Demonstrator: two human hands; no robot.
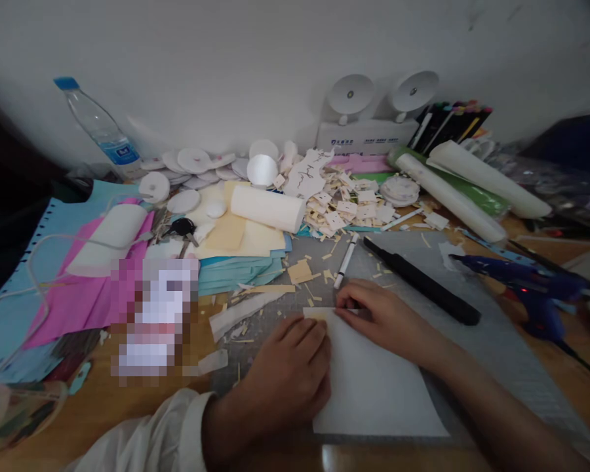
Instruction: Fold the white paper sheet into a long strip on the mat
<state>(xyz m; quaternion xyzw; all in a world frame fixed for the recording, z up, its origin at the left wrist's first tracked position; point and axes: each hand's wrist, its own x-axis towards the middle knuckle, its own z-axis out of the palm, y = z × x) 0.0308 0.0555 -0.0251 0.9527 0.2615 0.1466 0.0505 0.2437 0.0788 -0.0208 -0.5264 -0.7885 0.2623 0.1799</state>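
Both hands press flat on a white sheet [373, 387] lying on the grey cutting mat [511, 354] on the bench. The left hand [288, 373] pins the sheet's left edge; the right hand [381, 318] pinches its top corner, fingers closed on the paper. This looks like a fold or crease being set; running it down would call for firm, even pressure. A black knife [423, 282] lies just beyond the right grip. The water bottle [98, 128] far off looks nearly empty.

A single head-worn camera looks forward and steeply down, close over the table [103, 406]. The left hand [288, 370] and right hand [381, 318] sit low in the middle of the view, and the white wall [255, 59] closes off the far side.
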